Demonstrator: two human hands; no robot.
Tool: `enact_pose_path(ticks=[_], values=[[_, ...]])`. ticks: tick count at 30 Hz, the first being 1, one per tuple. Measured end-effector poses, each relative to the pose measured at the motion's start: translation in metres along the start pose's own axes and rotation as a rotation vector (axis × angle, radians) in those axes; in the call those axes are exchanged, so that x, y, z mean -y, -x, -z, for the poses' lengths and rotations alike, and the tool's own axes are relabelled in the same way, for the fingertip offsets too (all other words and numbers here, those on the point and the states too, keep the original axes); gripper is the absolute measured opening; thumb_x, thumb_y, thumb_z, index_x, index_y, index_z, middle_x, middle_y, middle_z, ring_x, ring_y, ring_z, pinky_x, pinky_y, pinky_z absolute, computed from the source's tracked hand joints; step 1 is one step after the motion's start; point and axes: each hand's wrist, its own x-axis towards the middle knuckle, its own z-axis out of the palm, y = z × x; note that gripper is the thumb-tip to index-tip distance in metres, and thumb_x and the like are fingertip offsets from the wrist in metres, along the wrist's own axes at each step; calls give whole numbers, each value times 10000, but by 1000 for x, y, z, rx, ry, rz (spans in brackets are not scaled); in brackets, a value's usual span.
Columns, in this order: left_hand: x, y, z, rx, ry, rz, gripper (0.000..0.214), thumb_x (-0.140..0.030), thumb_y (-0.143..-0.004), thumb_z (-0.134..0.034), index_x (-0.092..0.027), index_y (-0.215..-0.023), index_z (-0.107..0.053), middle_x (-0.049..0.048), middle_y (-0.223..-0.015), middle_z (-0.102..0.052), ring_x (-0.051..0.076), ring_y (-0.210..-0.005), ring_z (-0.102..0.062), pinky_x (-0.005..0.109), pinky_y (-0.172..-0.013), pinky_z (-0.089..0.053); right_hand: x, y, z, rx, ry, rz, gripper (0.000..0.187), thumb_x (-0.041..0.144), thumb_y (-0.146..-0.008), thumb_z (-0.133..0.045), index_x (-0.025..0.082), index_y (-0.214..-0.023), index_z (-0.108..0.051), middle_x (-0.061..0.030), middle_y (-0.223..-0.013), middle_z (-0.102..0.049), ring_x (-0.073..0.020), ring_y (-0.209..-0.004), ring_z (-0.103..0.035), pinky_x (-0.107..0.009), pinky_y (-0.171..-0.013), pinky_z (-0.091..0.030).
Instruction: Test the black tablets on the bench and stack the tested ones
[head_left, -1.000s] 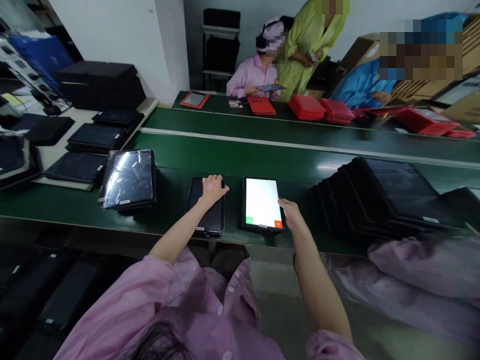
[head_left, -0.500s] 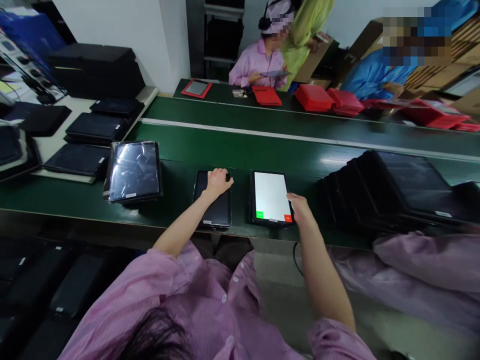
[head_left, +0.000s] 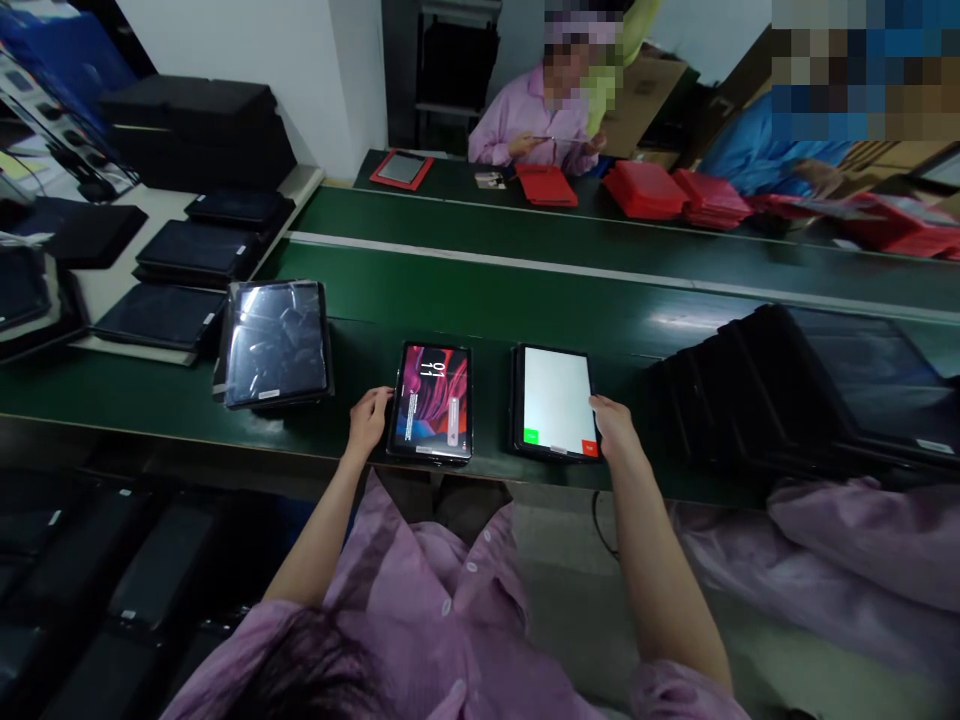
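Keeping the fingers on the rims and off the glass looked, to my eye, the way to handle the two tablets well. At 12 o'clock, near the close edge of the desk (head_left: pixel 495 400), lay the colourful tablet (head_left: pixel 433 400), its screen showing large sideways digits; at 1 o'clock lay the white-screen tablet (head_left: pixel 559 395), with a green patch at its 7 o'clock corner and a red one at its 5 o'clock corner. They lay apart and turned much alike. A light touch seemed wise, since a hard sideways push could slide either one, and the red patch was close enough for a stray thumb to press.

The left hand (head_left: pixel 367 425) was at 11 o'clock, its fingers bent at the colourful tablet's 9 o'clock side; I could not tell whether it gripped. The right hand (head_left: pixel 616 430) reached out at 1 o'clock, its thumb at the white-screen tablet's 3 o'clock rim and its other fingers hidden, so I could not tell whether it was clamped there.

Beyond, a glossy-topped stack (head_left: pixel 276 340) stood at 11 o'clock and a leaning dark stack (head_left: pixel 750 380) at 2. Farthest off, around 12 to 1 o'clock, a co-worker in pink (head_left: pixel 529 120) held something thin behind red folders (head_left: pixel 645 190).
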Motion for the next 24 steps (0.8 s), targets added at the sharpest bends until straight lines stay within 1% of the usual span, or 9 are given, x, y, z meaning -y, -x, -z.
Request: enact_pose_path(ticks=[3, 7, 13, 18, 24], values=[[0, 12, 1, 12, -11, 0, 543, -544, -1082, -391, -220, -996, -818, 96, -1266, -769, 253, -1237, -713, 362, -1059, -564, -3, 0, -2, -49, 13, -42, 197, 187, -774, -751, 176, -968, -784, -47, -779, -791, -213, -648, -729, -305, -570, -596], [-4, 11, 0, 25, -15, -8, 560, -543, -1092, -368, -227, -1008, -822, 92, -1276, -766, 250, -1219, -719, 361, -1060, -563, -3, 0, -2, -70, 10, -59, 253, 159, -768, -747, 175, -1017, -787, -60, -821, -803, -222, -689, -747, -306, -585, -604], [-5, 12, 1, 12, -22, -27, 549, -532, -1095, -377, -222, -1010, -822, 94, -1275, -764, 254, -1230, -715, 367, -1078, -550, 1, 1, -3, -28, -13, -37, 309, 142, -772, -758, 174, -1078, -790, -67, -905, -822, -215, -729, -754, -310, -635, -623], [-8, 12, 1, 11, -41, -19, 557, -522, -1096, -365, -217, -998, -819, 96, -1264, -767, 247, -1230, -715, 355, -1079, -550, 5, 0, -8, -13, -22, -15, 313, 122, -783, -736, 176, -1086, -788, -71, -959, -825, -203, -788, -762, -289, -668, -624], [-8, 12, 2, 6, -25, -34, 540, -511, -1091, -380, -215, -1002, -823, 102, -1255, -768, 256, -1219, -720, 364, -1074, -555, 9, 4, -10, 31, -28, -6, 308, 135, -779, -739, 171, -1082, -779, -64, -935, -823, -208, -804, -755, -314, -715, -640]])
